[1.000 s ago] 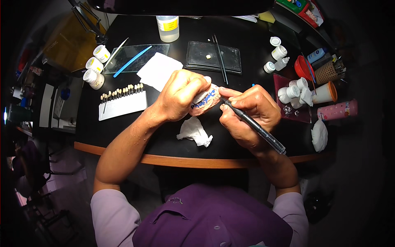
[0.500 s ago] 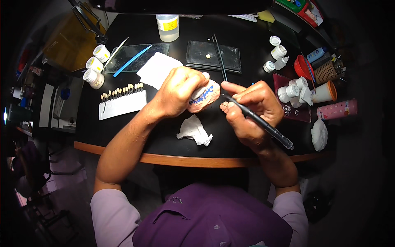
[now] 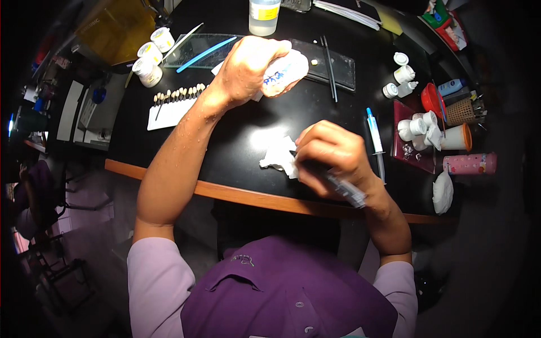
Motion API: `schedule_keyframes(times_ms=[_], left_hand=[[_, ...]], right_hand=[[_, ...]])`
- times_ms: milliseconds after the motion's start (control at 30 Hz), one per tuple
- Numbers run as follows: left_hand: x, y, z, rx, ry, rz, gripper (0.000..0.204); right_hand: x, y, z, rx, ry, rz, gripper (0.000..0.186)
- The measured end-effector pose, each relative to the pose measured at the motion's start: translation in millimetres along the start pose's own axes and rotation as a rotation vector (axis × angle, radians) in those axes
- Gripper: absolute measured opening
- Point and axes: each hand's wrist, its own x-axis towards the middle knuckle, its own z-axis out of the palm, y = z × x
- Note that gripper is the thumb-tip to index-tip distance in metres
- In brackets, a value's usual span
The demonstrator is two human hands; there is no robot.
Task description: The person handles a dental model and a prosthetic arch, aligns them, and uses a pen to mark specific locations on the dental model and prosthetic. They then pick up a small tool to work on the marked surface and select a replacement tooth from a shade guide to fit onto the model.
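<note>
My left hand (image 3: 248, 65), raised over the far middle of the table, is closed on a pale pinkish plaster dental cast (image 3: 294, 70) with blue markings on its face. Its fingers hide much of the cast. Nearer the front edge, my right hand (image 3: 332, 155) is closed round a dark pen-like tool (image 3: 345, 188), its rear end blurred by motion. A crumpled white tissue (image 3: 279, 158) lies at that hand's fingertips and seems to touch them. The tool's tip is hidden there.
A tooth shade guide (image 3: 172, 110) lies left. Beyond it are white jars (image 3: 147, 72) and a blue stick (image 3: 205, 54) on a glass slab. Tweezers (image 3: 329, 70) rest across a dark slab (image 3: 344, 67). A syringe (image 3: 374, 132), a red tray (image 3: 414, 155) and pots stand right.
My right hand has moved down and left with the pen-like tool, away from the cast and onto the tissue. The cast is farther from it, and the view has shifted, showing the syringe.
</note>
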Motion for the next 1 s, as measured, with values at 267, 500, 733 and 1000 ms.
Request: schedule_keyframes(times_ms=[267, 500, 733, 1000], left_hand=[[-3.0, 10.9, -10.4, -0.097, 0.070, -0.026, 0.035], [5.1, -7.2, -0.6, 0.704, 0.137, 0.524, 0.028], [-11.0, 11.4, 19.7, 0.508, -0.057, 0.334, 0.039], [-17.0, 18.7, 51.4, 0.327, -0.168, 0.525, 0.034]], right_hand=[[6.1, -12.5, -15.9, 0.072, 0.406, 0.219, 0.015], [11.0, 45.6, -75.9, 0.537, 0.529, 0.637, 0.050], [65.7, 92.7, -111.9, 0.687, 0.605, 0.602, 0.066], [93.5, 211.6, -97.6, -0.532, 0.509, 0.642, 0.064]])
